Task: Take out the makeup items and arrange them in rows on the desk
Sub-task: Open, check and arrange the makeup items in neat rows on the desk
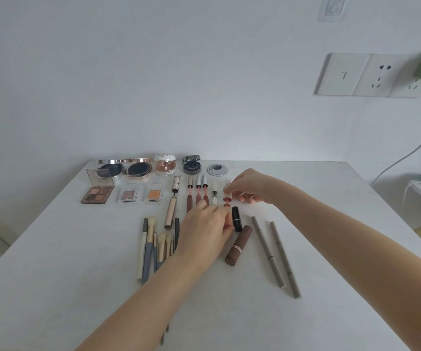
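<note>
Fingers of the right hand (248, 184) pinch the pale cap end of a small red lip tube (227, 198), while the left hand (205, 230) curls round its lower end, thumb and fingers (202, 205) closed on it just beside the black lipstick (236, 219). By my reading the task is well along: a back row of 4 open compacts (138, 169) stands near the wall with a small round lid-like disc (217, 170) beside it, and a second row holds the brown eyeshadow palette (96, 195), 2 small single shadows (141, 195), an opened tube with a patterned cap (172, 206) and 3 lip glosses with their wands drawn out (198, 195), plus a white-capped stick (214, 192). Nearer the person lie a bunch of brushes (153, 245), bundled rather than spaced, the brown lipstick (238, 245) and 2 grey pencils (276, 257) lying slantwise. What is likely left is setting down the red tube and perhaps straightening that near row; no bag or case is in view, so I cannot tell whether more items remain. The table (343, 224) has plenty of bare surface to the right and along the near edge, and its left and right edges are well apart from the rows; the tightest spot is between the glosses and the black lipstick.
</note>
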